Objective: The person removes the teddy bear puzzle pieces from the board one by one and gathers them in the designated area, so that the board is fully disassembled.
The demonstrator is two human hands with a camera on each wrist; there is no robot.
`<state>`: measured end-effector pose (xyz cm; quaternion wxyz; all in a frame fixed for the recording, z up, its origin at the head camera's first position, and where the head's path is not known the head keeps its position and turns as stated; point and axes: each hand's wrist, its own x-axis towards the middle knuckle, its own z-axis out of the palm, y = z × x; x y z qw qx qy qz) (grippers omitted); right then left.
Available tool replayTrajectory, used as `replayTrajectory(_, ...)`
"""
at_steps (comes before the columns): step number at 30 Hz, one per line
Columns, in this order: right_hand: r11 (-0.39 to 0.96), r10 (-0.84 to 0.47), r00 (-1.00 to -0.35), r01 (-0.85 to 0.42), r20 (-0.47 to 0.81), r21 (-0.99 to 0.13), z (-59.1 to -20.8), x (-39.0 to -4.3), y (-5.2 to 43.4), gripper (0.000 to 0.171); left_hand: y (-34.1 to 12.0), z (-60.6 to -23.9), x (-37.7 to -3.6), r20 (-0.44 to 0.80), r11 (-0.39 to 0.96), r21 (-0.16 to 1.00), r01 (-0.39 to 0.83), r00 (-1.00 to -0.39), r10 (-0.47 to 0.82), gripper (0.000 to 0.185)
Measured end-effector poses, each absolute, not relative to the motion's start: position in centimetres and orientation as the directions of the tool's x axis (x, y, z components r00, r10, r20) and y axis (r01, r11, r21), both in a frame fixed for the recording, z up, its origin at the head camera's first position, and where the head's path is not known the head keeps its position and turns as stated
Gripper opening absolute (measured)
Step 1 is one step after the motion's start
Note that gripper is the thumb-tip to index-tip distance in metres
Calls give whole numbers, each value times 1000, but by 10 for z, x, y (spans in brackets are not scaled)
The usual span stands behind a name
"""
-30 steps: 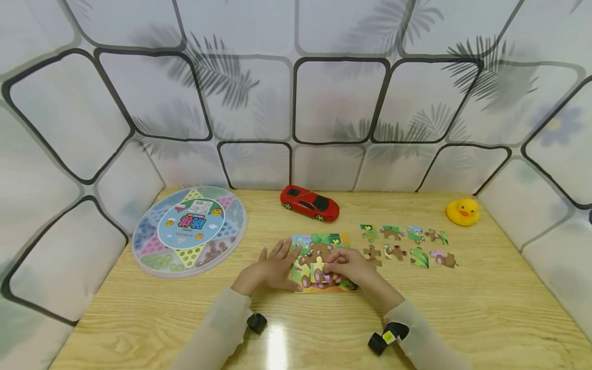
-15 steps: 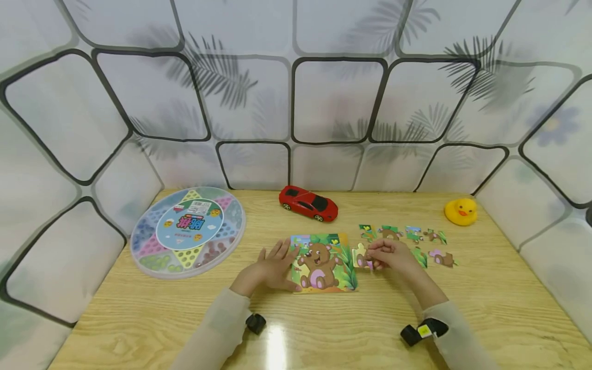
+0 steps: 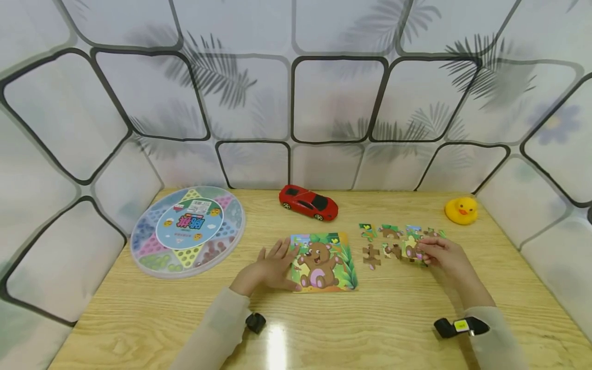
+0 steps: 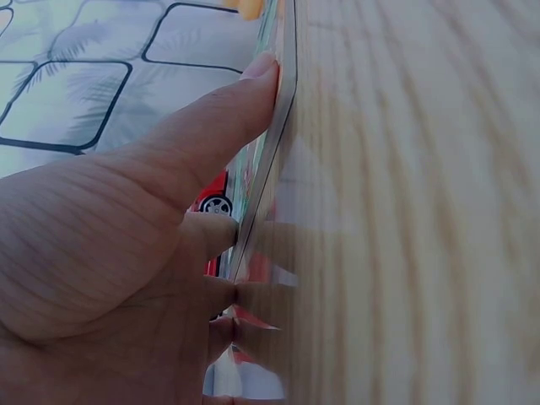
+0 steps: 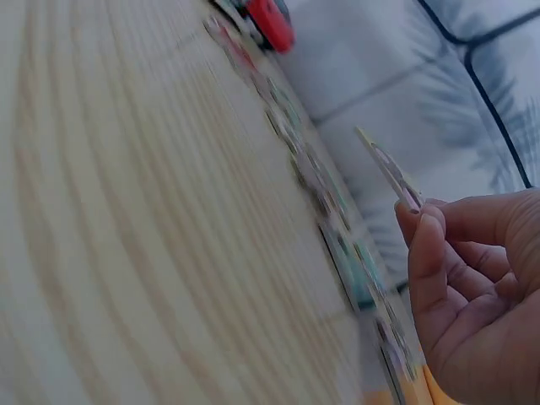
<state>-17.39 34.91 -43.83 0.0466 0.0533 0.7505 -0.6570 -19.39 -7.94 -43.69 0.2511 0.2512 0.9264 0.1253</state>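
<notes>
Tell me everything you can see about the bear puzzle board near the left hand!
The bear puzzle board is a flat, thin square lying face up on the wooden table, in front of the red toy car. It shows a brown cartoon bear with a pink tummy, green leaves around it and a yellow-orange border. It looks like card. The left hand rests flat beside it, its fingers pressed against the board's left edge. Loose puzzle pieces lie to its right, apart from it.

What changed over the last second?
The right hand lifted a puzzle piece off the bear puzzle board and carried it right, over the loose pieces; it still pinches it. The left hand stayed flat at the board's left edge. Toy car, duck and round game box unmoved.
</notes>
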Motion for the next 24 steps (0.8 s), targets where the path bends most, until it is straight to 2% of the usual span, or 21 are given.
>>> replayTrajectory(2,87,48,-989,146,-142,-985,-439,-172,362,14,-79,-437,-194,-402,842,354,406,-747,529,100)
replayTrajectory(11,42,151,-978,152,-144,-987,-436,-168,412,26,-78,-436,-195,-405,840,356,410,-742,534,99)
replayTrajectory(24,-19,264,-945,197,-195,-980,-447,-168,456,34,-79,-437,-194,-391,839,347,418,-749,535,101)
